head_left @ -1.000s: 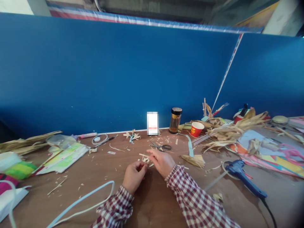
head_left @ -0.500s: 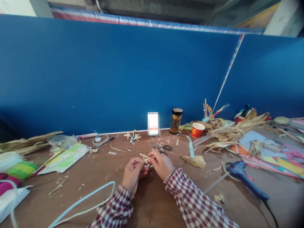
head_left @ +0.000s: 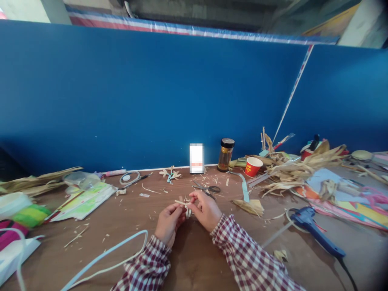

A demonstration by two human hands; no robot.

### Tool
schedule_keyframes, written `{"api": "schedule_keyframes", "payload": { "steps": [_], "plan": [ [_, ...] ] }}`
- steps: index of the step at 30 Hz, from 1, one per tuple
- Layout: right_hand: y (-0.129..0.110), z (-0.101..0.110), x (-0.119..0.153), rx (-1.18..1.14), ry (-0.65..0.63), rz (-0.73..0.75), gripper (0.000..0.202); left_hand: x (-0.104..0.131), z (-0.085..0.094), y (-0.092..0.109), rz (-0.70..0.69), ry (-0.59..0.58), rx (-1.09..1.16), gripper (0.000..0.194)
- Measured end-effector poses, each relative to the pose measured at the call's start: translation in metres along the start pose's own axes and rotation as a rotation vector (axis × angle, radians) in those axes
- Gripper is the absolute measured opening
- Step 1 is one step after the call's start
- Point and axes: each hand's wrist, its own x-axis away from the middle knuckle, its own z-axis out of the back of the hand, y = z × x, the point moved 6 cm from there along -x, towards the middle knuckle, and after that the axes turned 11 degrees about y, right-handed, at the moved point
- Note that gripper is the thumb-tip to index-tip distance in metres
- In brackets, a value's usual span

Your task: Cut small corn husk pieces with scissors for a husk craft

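My left hand (head_left: 168, 223) and my right hand (head_left: 207, 211) meet over the middle of the brown table, fingertips pinched close together. Between them is a small pale piece of dried husk (head_left: 182, 202), with a thin strip pointing up and left and whitish bits hanging below. My left thumb and fingers grip its lower part; my right thumb and forefinger pinch its right end. The fingers hide much of the piece. Just beyond my right hand lie black-handled scissors (head_left: 212, 188) among scattered husk shavings. A husk flower with a light blue tie (head_left: 170, 174) rests farther back.
A dark-lidded jar (head_left: 226, 155) and a red paper cup (head_left: 254, 167) stand at the back beside heaped dried husks (head_left: 286, 171). At right lies a blue glue gun (head_left: 318, 230) with its cord. A light blue strip loop (head_left: 109, 252) lies left, before a painted sheet (head_left: 87, 202).
The thin strip between my fingertips has tipped flatter and now sticks out to the left. My right fingers have shifted slightly on the piece; both hands stay in nearly the same place.
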Motion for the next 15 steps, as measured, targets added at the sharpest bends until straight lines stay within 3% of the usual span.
{"api": "schedule_keyframes", "payload": {
  "steps": [7,15],
  "plan": [
    [-0.0027,-0.0044,-0.001,0.044,-0.061,0.14,0.011,-0.0014,-0.0044,0.0017,-0.252,-0.102,-0.312,0.022],
    [-0.0051,-0.0052,0.0002,0.238,-0.079,0.144,0.024,-0.003,-0.0048,-0.0023,-0.235,-0.123,-0.368,0.026]
  ]
}}
